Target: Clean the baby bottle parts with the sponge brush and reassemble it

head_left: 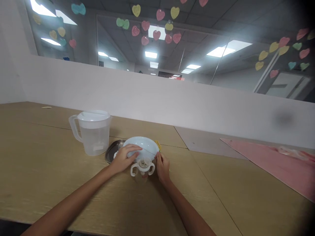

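**Both hands on the pale blue dish, dead center of the frame!**

Here's the left hand (122,159), open, fingers spread flat across the top of the dish (141,146), while the right hand (162,167) closes on its near right rim in a pinch. Right between them, a white two-handled cup (142,167) stands upright at the dish's near edge, handles out to either side. A dark metal tray (112,151) peeks out under the dish's left edge, and just left of that sits a lidded plastic pitcher (92,132) on the wooden table (36,170). A small yellow piece (157,145) shows at the dish's far right edge, and a pink sheet (278,167) lies off to the right!
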